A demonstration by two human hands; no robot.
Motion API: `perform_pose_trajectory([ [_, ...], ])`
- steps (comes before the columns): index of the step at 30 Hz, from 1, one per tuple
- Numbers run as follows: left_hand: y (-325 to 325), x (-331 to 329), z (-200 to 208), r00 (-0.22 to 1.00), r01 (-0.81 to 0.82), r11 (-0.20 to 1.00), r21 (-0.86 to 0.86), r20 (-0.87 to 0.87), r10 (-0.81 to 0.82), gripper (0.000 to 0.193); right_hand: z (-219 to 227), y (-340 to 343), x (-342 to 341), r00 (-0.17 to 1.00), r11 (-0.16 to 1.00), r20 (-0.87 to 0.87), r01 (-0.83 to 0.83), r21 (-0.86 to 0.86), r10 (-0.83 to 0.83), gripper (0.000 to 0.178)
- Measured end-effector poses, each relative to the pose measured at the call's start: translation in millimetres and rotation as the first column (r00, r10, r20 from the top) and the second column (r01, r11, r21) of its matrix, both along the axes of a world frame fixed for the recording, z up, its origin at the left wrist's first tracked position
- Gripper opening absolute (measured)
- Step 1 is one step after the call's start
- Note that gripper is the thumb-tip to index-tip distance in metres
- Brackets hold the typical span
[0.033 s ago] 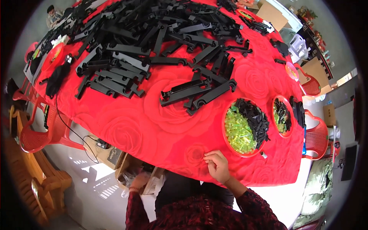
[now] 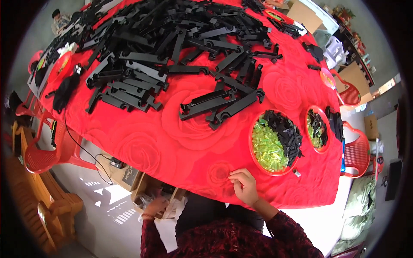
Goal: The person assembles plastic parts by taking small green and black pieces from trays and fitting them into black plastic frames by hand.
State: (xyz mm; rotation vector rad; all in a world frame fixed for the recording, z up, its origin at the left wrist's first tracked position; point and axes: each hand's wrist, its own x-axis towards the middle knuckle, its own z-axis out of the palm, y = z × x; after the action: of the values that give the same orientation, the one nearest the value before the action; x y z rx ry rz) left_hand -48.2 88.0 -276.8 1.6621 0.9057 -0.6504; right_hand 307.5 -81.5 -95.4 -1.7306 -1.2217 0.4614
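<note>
My right hand (image 2: 244, 187) rests on the near edge of the red tablecloth (image 2: 180, 159), its fingers curled and pressed together; anything pinched in them is hidden or too small to name. Right of it stands a round red bowl (image 2: 251, 148), with yellow-green translucent pieces (image 2: 267, 146) on one side and small black pieces (image 2: 289, 134) on the other. My left hand (image 2: 155, 205) reaches below the table edge into an open cardboard box (image 2: 138, 189), beside some clear plastic (image 2: 145, 200). Its fingers are dim and blurred. Several long black plastic parts (image 2: 208, 105) lie ahead.
A large heap of black parts (image 2: 172, 38) covers the far table. A second red bowl (image 2: 328, 133) stands at the right. A black cable (image 2: 74, 139) hangs at the left near a red chair (image 2: 43, 157). A wooden bench (image 2: 56, 206) stands lower left. A person (image 2: 60, 22) sits far off.
My left hand has shifted slightly within the box, and the view has turned a little. My right hand stays in the same place on the tablecloth.
</note>
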Motion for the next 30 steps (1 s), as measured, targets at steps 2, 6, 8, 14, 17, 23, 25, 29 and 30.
perform_pose_trajectory([
  [2,-1.3,-24.3,102.7,0.878,-0.447,0.764,-0.465,-0.065,0.474,0.036,5.6,5.7,-7.4,0.995,0.998,-0.081,-0.049,0.027,0.051,0.023],
  [6,21.6,39.3,238.8,0.774,-0.385,0.823,-0.416,0.339,0.534,0.042,8.2,7.5,-4.6,0.99,0.993,-0.082,-0.117,0.013,0.117,0.023],
  [8,34.1,97.9,258.3,0.682,-0.451,0.86,-0.237,0.53,0.504,0.037,5.9,6.2,-3.8,0.989,0.993,-0.089,-0.117,0.024,0.118,0.024],
  [14,56.3,309.0,250.5,0.599,-0.435,0.516,0.737,0.665,-0.445,0.042,-5.9,0.1,0.1,0.989,0.989,-0.088,-0.11,0.099,0.119,0.022],
  [17,63.4,364.9,239.5,0.73,-0.318,0.189,0.929,0.367,-0.577,0.049,-2.5,-2.0,-5.9,0.977,0.987,-0.154,-0.131,0.093,0.145,0.02],
  [23,87.6,399.2,216.3,0.83,-0.149,-0.141,0.979,0.046,-0.556,0.044,-3.8,-1.5,-4.5,0.979,0.985,-0.153,-0.119,0.127,0.138,0.016],
  [25,91.1,395.7,220.9,0.811,-0.18,-0.139,0.974,0.067,-0.581,0.043,-2.1,-0.6,-4.2,0.982,0.988,-0.147,-0.098,0.124,0.115,0.016],
  [29,58.5,364.6,252.8,0.786,-0.323,0.233,0.917,0.397,-0.473,0.053,-3.6,5.7,5.2,0.987,0.982,-0.087,-0.118,0.149,0.132,0.017],
  [30,44.9,349.5,261.9,0.754,-0.402,0.345,0.848,0.521,-0.4,0.056,-5.7,6.4,5.1,0.988,0.971,-0.023,-0.143,0.191,0.15,0.017],
])
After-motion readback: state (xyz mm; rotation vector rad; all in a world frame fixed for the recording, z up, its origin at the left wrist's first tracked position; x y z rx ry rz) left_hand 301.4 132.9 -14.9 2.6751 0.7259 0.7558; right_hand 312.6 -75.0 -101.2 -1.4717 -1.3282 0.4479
